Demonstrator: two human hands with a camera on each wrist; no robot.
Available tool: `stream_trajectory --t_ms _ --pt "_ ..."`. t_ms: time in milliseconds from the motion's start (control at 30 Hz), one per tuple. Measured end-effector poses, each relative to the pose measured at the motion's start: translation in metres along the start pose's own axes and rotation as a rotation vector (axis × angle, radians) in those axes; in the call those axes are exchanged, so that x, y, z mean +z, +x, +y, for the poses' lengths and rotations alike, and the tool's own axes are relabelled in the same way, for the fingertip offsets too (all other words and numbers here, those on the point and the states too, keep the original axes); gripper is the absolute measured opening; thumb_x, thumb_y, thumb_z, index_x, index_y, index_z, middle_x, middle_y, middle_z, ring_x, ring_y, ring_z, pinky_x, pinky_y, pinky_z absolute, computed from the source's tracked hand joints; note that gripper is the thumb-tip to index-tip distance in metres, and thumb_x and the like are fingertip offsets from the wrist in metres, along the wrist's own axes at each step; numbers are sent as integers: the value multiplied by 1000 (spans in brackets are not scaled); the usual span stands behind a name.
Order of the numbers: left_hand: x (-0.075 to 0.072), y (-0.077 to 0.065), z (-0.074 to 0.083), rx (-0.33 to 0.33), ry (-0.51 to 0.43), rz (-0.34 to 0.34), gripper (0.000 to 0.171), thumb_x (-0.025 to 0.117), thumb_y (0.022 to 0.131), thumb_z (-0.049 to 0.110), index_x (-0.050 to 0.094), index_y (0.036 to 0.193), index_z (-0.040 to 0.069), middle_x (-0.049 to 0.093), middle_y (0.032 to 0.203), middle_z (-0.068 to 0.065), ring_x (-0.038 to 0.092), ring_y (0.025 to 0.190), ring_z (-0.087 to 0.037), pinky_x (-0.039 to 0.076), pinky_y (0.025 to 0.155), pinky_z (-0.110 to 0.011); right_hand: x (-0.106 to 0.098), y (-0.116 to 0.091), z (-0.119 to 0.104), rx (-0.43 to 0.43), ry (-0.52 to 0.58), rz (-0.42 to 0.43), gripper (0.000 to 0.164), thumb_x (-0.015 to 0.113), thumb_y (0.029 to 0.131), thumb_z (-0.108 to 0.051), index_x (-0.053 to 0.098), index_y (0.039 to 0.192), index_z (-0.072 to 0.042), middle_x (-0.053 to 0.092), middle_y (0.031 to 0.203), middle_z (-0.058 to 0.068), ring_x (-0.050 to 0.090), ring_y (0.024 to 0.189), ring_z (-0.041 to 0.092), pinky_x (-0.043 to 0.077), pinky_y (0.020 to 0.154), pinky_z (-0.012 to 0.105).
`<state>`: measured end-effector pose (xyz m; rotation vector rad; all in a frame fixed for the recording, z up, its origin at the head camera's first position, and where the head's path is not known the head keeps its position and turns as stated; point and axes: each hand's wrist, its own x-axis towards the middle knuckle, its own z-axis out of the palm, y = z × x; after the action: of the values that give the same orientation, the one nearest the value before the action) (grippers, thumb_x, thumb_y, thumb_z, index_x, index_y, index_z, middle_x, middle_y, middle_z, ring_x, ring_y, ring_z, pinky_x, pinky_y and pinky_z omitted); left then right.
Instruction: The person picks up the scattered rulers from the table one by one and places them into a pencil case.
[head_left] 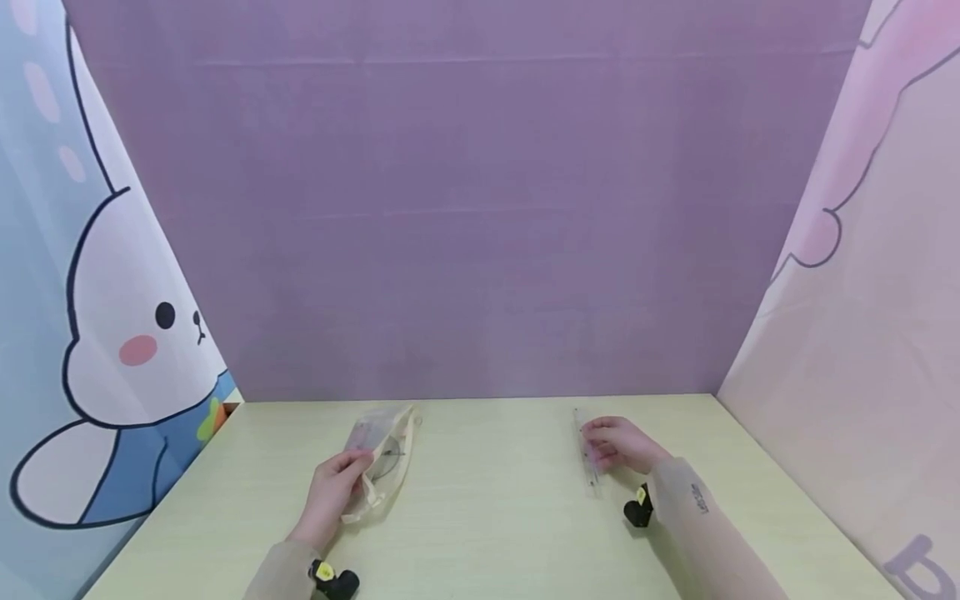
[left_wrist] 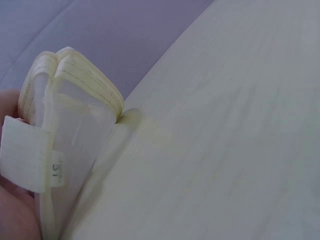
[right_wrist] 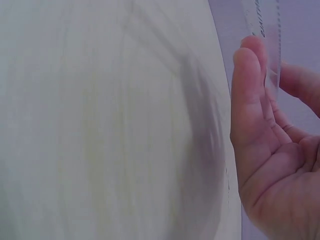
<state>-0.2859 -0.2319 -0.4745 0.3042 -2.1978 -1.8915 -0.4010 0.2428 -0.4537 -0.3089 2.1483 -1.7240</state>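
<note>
On the left of the table, my left hand grips a see-through pouch with cream zipper edging, thumb on its near side. Through its clear wall shows a round-edged shape with dark lines, perhaps a protractor. The left wrist view shows the pouch tilted, with a white fabric tab and a small printed label. Over on the right, my right hand pinches a clear plastic ruler between thumb and fingers. Print and fine marks run along the ruler in the right wrist view.
Both hands work over a pale wood-grain table. A purple backdrop rises behind it. Printed cloth panels stand on both sides, with a cartoon rabbit on the left one.
</note>
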Motion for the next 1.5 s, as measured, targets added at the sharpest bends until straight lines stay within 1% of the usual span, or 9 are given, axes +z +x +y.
stream_trajectory --t_ms 67,333,533,733,933,1100,1333,1500 --pt "-1 0 0 3 6 -3 35 66 92 25 65 115 -2 55 76 1 48 65 -12 43 59 -23 0 2 -1 -4 17 -2 39 54 98 -13 45 124 14 59 86 8 59 69 16 54 64 31" --pt "0 1 -1 -11 6 -1 34 64 93 24 65 115 -2 55 76 1 48 67 -13 43 59 -24 3 5 -4 -7 26 -12 39 51 99 -10 42 126 16 63 94 14 61 71 15 53 64 29" --pt "2 3 -3 -15 1 1 35 66 92 26 66 114 -1 56 77 1 49 68 -13 43 60 -24 5 6 -3 -10 44 -23 37 51 99 -7 41 125 17 63 90 11 62 69 15 54 64 29" --pt "3 4 -3 1 3 3 35 66 91 26 66 114 -2 55 75 1 49 67 -12 44 60 -24 6 10 -4 -23 53 -18 34 50 99 -5 41 125 16 61 88 11 62 68 15 54 64 29" --pt "3 3 -3 2 -3 2 35 66 92 25 66 113 -2 55 74 1 48 66 -12 43 60 -24 7 13 -4 -24 67 -30 37 51 98 -5 40 126 17 61 91 12 63 70 16 55 66 30" --pt "2 4 -3 2 11 2 35 66 92 25 66 114 -2 55 75 0 48 67 -12 44 60 -24 9 14 -4 -23 78 -35 38 53 98 -8 42 125 17 61 91 12 62 70 16 55 66 30" --pt "3 6 -3 9 10 3 35 66 92 25 66 113 -2 56 75 0 48 67 -12 44 61 -24 10 16 -6 -20 89 -47 47 52 98 -11 37 130 20 60 91 12 62 72 17 55 68 30" --pt "4 5 -3 5 3 10 33 66 92 24 66 112 -3 55 72 0 48 65 -12 44 60 -24 15 16 -8 -26 71 -56 43 50 99 -10 40 129 19 57 85 9 60 70 16 55 66 29"
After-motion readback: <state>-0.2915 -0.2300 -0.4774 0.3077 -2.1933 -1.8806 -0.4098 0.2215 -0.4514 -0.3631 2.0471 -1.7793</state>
